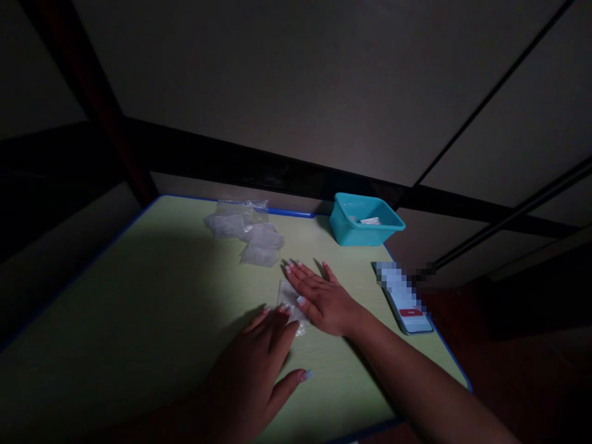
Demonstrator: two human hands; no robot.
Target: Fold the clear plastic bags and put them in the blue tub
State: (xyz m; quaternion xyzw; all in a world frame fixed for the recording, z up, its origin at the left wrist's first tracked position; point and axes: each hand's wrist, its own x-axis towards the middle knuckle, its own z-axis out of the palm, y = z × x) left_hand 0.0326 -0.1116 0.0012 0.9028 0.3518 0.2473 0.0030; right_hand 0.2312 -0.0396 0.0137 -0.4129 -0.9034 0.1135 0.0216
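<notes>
A small clear plastic bag (288, 295) lies flat on the pale green table (152, 283), partly covered by both hands. My right hand (324, 299) rests across its right side, palm down with the fingers stretched out. My left hand (261, 354) is at the bag's lower left, its fingertips touching the bag and its thumb spread apart. What the bag holds, if anything, I cannot make out. Beyond my hands, several more clear plastic bags (263, 246) lie loosely overlapped.
A turquoise plastic bin (365, 236) with small white packets (370, 221) inside stands at the back right. A phone (403, 299) with a lit screen lies along the right edge. A blue strip (291, 213) borders the table, and a panelled wall rises behind it.
</notes>
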